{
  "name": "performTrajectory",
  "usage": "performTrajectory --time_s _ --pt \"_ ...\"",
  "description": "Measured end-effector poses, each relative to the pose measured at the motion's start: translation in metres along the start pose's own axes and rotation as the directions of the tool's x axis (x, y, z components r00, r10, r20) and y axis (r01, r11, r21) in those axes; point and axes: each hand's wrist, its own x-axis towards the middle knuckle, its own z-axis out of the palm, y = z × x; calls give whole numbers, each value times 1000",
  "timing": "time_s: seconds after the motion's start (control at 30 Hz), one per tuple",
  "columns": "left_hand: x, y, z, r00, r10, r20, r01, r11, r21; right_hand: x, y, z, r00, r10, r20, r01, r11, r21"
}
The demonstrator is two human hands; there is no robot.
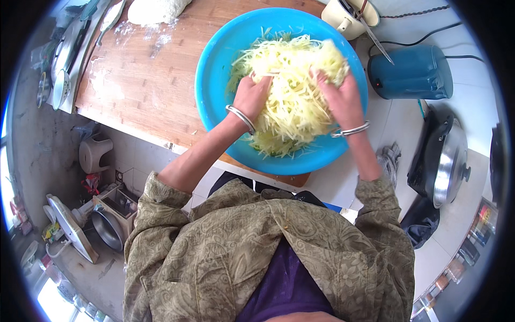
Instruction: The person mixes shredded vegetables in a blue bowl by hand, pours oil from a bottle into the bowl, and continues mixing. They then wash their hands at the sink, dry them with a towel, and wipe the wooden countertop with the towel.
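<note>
A wide blue plastic basin (213, 92) stands before me, partly over a wooden board. Pale green shredded vegetable (295, 96) is heaped inside it. My left hand (252, 96) is pushed into the left side of the heap, with its fingertips hidden under the shreds. On the right, my right hand (340, 94) grips a clump of shreds (332, 58) near the basin's wall; the clump is slightly blurred. A silver bangle circles each wrist.
Dough (157, 8) and scattered flour lie on the wooden board (153, 80). A knife (376, 38) slants from a cream enamel pot (334, 18), its blade tip by a blue appliance (412, 72). Farther right is a lidded metal pan (450, 165). A grey cloth (389, 159) lies nearby.
</note>
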Motion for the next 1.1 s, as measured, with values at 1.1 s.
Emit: performTrajectory --time_s 1.1 --pt "-38 26 -40 930 127 345 -335 680 652 -21 12 -13 897 348 272 -337 937 -88"
